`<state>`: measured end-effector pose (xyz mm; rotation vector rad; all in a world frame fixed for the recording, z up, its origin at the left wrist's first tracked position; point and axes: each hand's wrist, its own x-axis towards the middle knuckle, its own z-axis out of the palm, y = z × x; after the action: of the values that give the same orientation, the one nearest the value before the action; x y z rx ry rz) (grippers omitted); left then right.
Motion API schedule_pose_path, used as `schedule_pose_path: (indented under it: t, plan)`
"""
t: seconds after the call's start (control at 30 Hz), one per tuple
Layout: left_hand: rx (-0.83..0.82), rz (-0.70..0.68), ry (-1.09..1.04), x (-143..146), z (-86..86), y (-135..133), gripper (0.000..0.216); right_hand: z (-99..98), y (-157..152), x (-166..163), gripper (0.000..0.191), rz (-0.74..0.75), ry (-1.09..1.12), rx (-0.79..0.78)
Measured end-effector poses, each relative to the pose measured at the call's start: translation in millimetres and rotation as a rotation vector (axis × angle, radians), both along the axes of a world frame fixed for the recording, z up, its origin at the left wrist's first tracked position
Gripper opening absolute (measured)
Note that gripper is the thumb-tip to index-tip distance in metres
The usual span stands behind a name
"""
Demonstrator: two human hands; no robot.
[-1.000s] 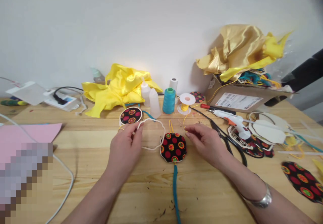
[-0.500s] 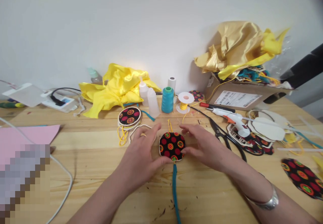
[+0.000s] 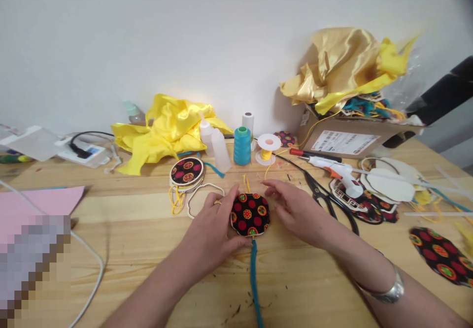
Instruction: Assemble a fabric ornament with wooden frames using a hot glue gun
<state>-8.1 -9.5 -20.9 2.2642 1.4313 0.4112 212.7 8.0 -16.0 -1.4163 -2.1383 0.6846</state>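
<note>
A black floral fabric pendant with red and orange rounds lies on the wooden table, edged in white. From its lower end runs a teal tassel, and a yellow cord loop sticks out at the top. My left hand grips the pendant's left side, fingers along the upper left edge and thumb at the bottom edge. Just right of the pendant is my right hand, fingers half bent and apart, holding nothing. Left of them lie a white outline frame and a stack of round floral pieces.
Behind stand white squeeze bottles, a teal thread cone and a yellow thread spool. To the right are black scissors, a glue gun and a cardboard box. Yellow satin is heaped back left; a white cable crosses the left.
My left hand has closed in on the pendant's left edge. My right thumb has drawn back from its right edge. The whole view has shifted slightly.
</note>
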Motion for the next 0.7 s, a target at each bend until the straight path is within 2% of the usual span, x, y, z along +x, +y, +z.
schedule_pose_path:
  t: [0.43, 0.6, 0.7]
  plan:
    - [0.018, -0.002, 0.003, 1.5, -0.2, 2.5, 0.094, 1.9, 1.6, -1.8, 0.043, -0.038, 0.050, -0.035]
    - [0.011, 0.044, -0.142, 0.5, 2.1, 2.3, 0.097, 2.4, 4.0, -1.8, 0.043, -0.079, 0.092, -0.033]
    - [-0.102, 0.163, -0.381, 0.7, 4.4, 2.6, 0.102, 4.5, 5.1, -1.6, 0.041, -0.136, 0.129, -0.021]
